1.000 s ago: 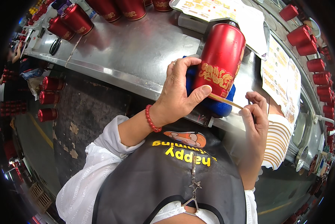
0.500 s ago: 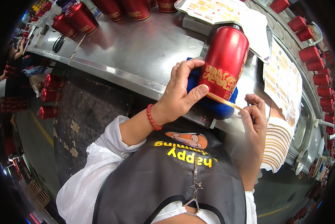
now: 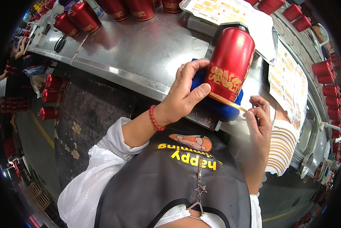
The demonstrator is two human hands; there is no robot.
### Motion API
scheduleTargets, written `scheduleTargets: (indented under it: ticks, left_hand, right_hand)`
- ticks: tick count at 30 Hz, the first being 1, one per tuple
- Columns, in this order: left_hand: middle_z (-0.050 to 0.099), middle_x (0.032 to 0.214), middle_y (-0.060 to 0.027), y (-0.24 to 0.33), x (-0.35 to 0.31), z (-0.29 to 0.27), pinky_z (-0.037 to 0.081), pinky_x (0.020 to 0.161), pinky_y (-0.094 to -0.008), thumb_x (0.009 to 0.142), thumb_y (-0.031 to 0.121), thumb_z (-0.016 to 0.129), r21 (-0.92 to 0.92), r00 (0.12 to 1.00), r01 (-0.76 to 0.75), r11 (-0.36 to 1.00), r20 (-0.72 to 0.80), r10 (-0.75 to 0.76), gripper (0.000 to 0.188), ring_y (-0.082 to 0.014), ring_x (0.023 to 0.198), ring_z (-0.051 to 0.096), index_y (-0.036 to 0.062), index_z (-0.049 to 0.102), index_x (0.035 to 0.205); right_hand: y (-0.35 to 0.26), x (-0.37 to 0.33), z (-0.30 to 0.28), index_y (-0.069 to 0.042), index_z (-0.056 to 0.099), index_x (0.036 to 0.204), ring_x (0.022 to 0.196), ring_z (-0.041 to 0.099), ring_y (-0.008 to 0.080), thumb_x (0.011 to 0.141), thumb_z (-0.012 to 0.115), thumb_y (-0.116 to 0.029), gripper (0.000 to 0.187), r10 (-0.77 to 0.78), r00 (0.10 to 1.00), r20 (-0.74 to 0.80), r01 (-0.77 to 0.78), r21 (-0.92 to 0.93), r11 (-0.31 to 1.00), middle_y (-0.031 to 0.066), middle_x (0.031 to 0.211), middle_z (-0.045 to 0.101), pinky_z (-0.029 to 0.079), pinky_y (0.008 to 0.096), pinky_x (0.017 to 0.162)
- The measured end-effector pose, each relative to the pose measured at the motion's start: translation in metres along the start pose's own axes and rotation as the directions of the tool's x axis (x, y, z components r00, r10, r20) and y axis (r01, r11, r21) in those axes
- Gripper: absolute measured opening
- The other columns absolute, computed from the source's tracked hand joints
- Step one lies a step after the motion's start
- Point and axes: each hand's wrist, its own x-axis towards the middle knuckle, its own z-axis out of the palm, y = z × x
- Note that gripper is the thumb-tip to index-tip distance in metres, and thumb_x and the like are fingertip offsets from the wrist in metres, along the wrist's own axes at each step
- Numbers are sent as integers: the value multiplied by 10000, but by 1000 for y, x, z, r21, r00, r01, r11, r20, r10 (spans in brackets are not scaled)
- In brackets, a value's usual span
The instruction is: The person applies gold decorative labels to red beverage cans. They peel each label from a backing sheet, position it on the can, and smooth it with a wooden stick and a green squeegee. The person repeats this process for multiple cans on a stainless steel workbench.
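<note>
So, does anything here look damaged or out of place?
Yes: the dark surface at left, below the metal table, has pale, ragged patches, as if its coating has peeled. The gold strip runs off the red bottle, but the right hand holds its end.

From afar I see the bottle (image 3: 232,53) on the cloth (image 3: 225,111) at the table's (image 3: 140,49) edge; from it, containers (image 3: 140,8) at ten o'clock, a printed sheet (image 3: 286,76) at three, the strip sheet (image 3: 281,144) at five.

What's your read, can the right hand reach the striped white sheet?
Likely yes: the right hand is beside the striped white sheet, with nothing visible between them, though it holds the gold strip.
</note>
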Motion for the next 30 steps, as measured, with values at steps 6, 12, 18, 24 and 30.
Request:
scheduleTargets:
  ticks: [6, 12, 18, 24, 30]
  left_hand:
    - [375, 1463, -154, 11, 2, -2, 269, 1161, -354, 995, 331, 624, 192, 997, 5, 981, 69, -18, 686, -220, 1377, 354, -42, 297, 1468]
    - [366, 1475, -156, 6, 1, -6, 262, 1167, -357, 995, 327, 623, 48, 994, 39, 998, 95, -44, 690, -224, 1386, 345, -46, 291, 1471]
    - [363, 1479, -156, 5, 4, -6, 260, 1167, -359, 1000, 304, 613, 24, 995, 50, 998, 83, -52, 673, -224, 1387, 345, -46, 287, 1474]
    - [359, 1485, -162, 10, 3, -6, 249, 1175, -363, 999, 289, 612, 73, 993, 61, 995, 98, -68, 674, -231, 1396, 339, -48, 280, 1478]
    - [361, 1495, -159, 6, 4, -11, 244, 1180, -363, 1014, 307, 581, -27, 990, 46, 999, 137, -42, 665, -231, 1401, 340, -51, 276, 1484]
  right_hand:
    - [1, -1, 0, 30, 611, 830, 1183, 518, 277, 932, 674, -126, 197, 4, 1000, -1, -4, -10, 1000, 146, 1245, 526, 408, 376, 1009]
    - [2, 1, -1, 36, 613, 832, 1180, 529, 280, 932, 671, -121, 195, -2, 1000, 10, 3, -36, 999, 149, 1251, 527, 414, 369, 1000]
    - [1, 1, 1, 38, 613, 837, 1180, 530, 278, 932, 670, -116, 189, 10, 1000, 9, -10, -11, 1000, 157, 1249, 526, 413, 372, 1004]
    - [2, 2, -1, 33, 610, 835, 1177, 526, 275, 933, 672, -120, 193, -16, 1000, 15, 16, -18, 1000, 155, 1250, 522, 408, 375, 1009]
    - [0, 2, -2, 29, 604, 833, 1185, 515, 275, 933, 670, -121, 192, -14, 1000, 9, 14, -6, 1000, 149, 1255, 518, 403, 375, 1013]
